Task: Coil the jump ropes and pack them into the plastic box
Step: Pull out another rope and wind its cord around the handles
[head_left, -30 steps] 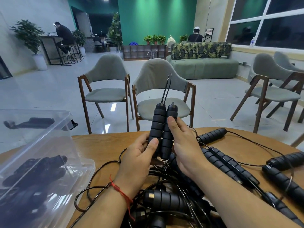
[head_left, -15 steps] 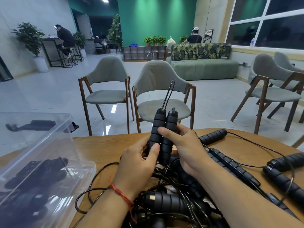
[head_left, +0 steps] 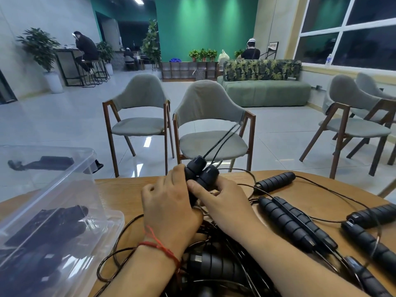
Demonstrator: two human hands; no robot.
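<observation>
Open table (head_left: 128, 194) strip beside box (head_left: 115, 219) (rope tangle (head_left: 214, 264) right)

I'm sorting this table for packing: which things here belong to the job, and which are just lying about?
Job: handles gripped by left hand and right hand; loose jump ropes; plastic box.
Lying about: chairs; sofa; potted plant.

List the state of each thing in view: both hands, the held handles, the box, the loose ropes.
Left hand: grips the pair of handles.
Right hand: grips the same pair.
Pair of handles: side by side, raised off the table, cords trailing upward.
Plastic box: holds black rope bundles.
Loose jump ropes: uncoiled, cords tangled on the wooden table.
</observation>
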